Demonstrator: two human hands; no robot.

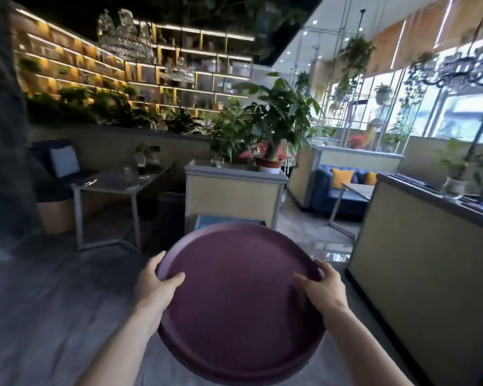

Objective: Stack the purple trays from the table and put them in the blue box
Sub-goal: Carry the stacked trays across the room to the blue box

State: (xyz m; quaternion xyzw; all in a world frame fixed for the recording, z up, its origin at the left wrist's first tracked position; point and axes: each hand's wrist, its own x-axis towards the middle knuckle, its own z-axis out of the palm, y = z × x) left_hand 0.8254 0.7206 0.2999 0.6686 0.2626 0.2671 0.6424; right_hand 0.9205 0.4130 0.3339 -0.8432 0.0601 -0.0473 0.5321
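A stack of round purple trays (pixel 239 296) fills the lower middle of the head view, held level in the air in front of me. My left hand (pixel 158 284) grips its left rim with the thumb on top. My right hand (pixel 322 286) grips the right rim the same way. A second rim shows under the top tray at the bottom edge. Just beyond the far rim, a strip of the blue box (pixel 226 220) shows low down; the trays hide most of it.
A beige planter divider (pixel 234 193) with potted plants stands right behind the blue box. A glass table (pixel 109 185) is at the left, a long beige partition (pixel 418 274) at the right. Grey floor lies open to my left and a shiny aisle runs ahead right.
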